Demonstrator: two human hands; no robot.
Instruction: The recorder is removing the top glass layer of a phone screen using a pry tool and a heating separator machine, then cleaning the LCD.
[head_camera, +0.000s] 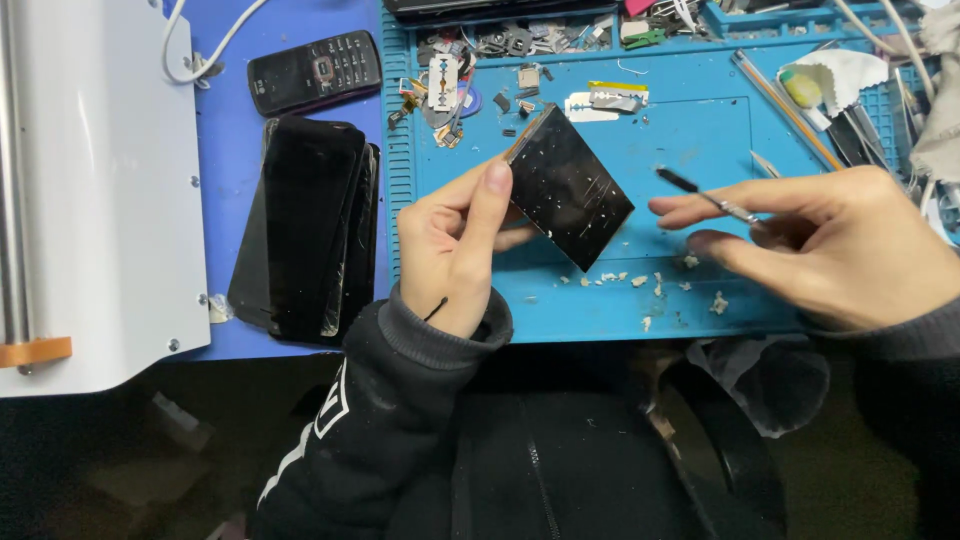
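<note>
Dark sleeves at bottom edge; phone screen panel held over blue work mat.

Black screen panel (570, 186) is pinched at its left edge by left hand (455, 245), thumb on top, fingers closed behind, tilted above the blue mat (700, 140). A thin metal tool (705, 196) is gripped between closed fingertips of right hand (840, 245), tip just right of the panel. White debris flecks (660, 285) are scattered below. Stacked dark screens (305, 230) and a keypad phone (315, 70) lie left.
</note>
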